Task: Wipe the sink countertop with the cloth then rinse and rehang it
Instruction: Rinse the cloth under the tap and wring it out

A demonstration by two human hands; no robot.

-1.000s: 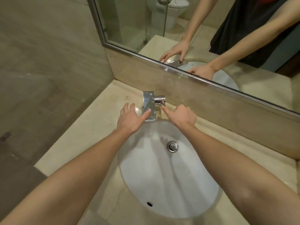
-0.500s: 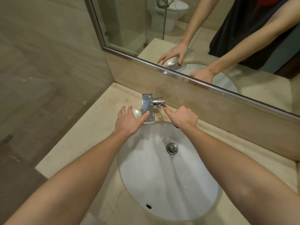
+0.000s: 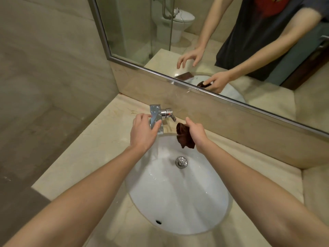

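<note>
Fingers (image 3: 189, 123) of right hand (image 3: 197, 134) curl around cloth (image 3: 184, 138).

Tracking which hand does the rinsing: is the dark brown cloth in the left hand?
No, the right hand grips the crumpled dark brown cloth; the left hand is open over the chrome faucet.

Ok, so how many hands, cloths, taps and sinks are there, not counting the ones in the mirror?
Hands: 2, the left hand and the right hand
Cloths: 1, the brown cloth
Taps: 1, the shiny tap
Sinks: 1, the white sink
Total: 5
</note>
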